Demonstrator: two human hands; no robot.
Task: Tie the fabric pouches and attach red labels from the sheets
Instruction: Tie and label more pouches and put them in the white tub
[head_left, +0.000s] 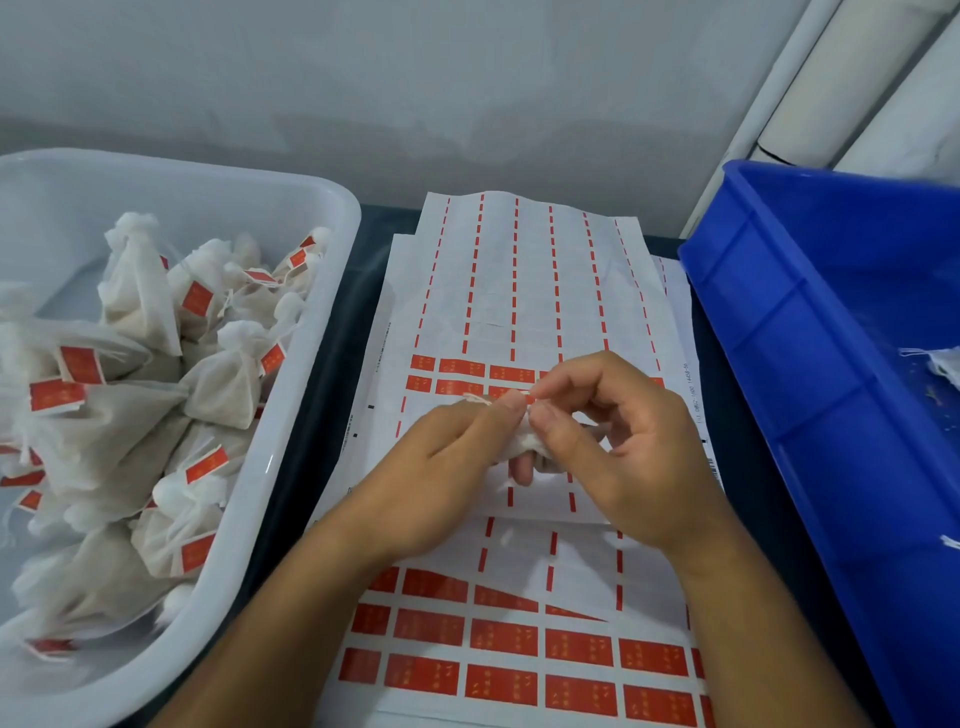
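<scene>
A small white fabric pouch (524, 444) sits between my two hands above the label sheets (519, 291). My left hand (441, 467) grips the pouch from the left, and a loop of its white string (478, 399) shows above the thumb. My right hand (618, 441) pinches the pouch's neck with thumb and forefinger. Most of the pouch is hidden by my fingers. Red labels (504, 636) remain in rows on the near sheet, and a few more red labels (460, 368) lie just beyond my hands.
A white tub (291, 395) on the left holds several tied pouches with red labels (197, 299). A blue crate (789, 322) stands on the right with a few white pouches (943, 361) inside. The sheets lie on a dark table by a grey wall.
</scene>
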